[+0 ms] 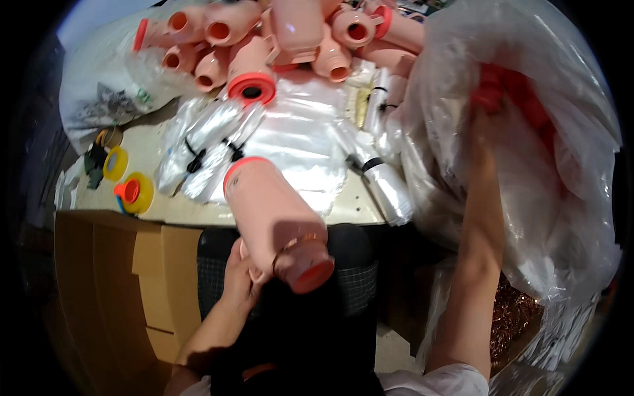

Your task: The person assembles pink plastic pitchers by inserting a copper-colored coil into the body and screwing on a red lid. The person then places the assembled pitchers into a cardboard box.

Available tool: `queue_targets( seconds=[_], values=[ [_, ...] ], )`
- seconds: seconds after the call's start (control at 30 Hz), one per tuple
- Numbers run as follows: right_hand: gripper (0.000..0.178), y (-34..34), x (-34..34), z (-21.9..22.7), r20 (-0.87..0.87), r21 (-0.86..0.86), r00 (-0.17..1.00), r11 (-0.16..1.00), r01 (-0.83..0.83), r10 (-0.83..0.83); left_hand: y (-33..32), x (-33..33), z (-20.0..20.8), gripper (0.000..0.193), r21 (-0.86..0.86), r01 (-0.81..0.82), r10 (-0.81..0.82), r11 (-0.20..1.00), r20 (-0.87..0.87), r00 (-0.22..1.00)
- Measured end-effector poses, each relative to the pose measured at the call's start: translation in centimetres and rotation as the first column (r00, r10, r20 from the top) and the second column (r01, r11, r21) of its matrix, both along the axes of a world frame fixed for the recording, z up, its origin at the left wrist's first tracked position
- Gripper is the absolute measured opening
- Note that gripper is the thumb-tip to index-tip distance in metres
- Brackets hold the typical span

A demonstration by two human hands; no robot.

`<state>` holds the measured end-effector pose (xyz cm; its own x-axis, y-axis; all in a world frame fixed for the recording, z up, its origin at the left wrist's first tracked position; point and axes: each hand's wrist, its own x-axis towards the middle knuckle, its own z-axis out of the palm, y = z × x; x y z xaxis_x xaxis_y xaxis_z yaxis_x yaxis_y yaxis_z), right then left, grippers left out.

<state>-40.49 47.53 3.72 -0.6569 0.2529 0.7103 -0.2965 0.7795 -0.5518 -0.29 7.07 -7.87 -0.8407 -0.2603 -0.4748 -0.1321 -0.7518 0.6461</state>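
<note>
My left hand (239,280) is closed round the handle of a pink vacuum jug body (274,211), held tilted above my lap. Its open neck points down to the right, with a thin copper-coloured ring around it, and a red rim circles the other end. My right arm stretches into a large clear plastic bag (436,152) on the right. Inside it, my right hand (487,111) is closed on a red plastic part (489,89), its fingertips partly hidden. More red parts (528,99) lie beside it in the bag.
Several pink jug bodies (297,30) are piled at the back of the table (356,204). Clear plastic bags (297,125) and tied bundles (389,191) lie in front of them. Yellow tape rolls (116,164) sit at left, above an open cardboard box (152,264). Copper-coloured rings (512,317) fill a bag lower right.
</note>
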Motion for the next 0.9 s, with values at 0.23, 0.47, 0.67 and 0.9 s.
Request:
queue_targets(
  seconds=[0.23, 0.47, 0.67, 0.9],
  values=[
    [0.085, -11.0, 26.5, -2.8, -0.101, -0.826, 0.535, 0.229, -0.515, 0.839, -2.4, -0.1, 0.5, 0.049, -0.063, -0.079, 0.081, 0.995, 0.036, 0.996],
    [0.092, -20.2, 39.7, -13.0, 0.254, -0.833, 0.228, 0.333, -0.442, 0.940, -5.9, 4.2, 0.6, 0.061, -0.363, 0.076, -0.067, 0.929, 0.036, 0.997],
    [0.077, -15.8, 35.4, -10.4, 0.254, -0.807, 0.337, 0.391, -0.443, 0.906, -5.6, 8.5, 3.1, 0.053, -0.918, 0.358, -0.514, -0.169, 0.392, 0.763],
    [0.070, -15.1, 31.7, -8.3, 0.283, -0.868, -0.070, 0.225, -0.444, 0.956, -5.7, -3.9, 0.6, 0.011, -0.996, 0.054, -0.654, 0.072, -0.006, 0.757]
  ],
)
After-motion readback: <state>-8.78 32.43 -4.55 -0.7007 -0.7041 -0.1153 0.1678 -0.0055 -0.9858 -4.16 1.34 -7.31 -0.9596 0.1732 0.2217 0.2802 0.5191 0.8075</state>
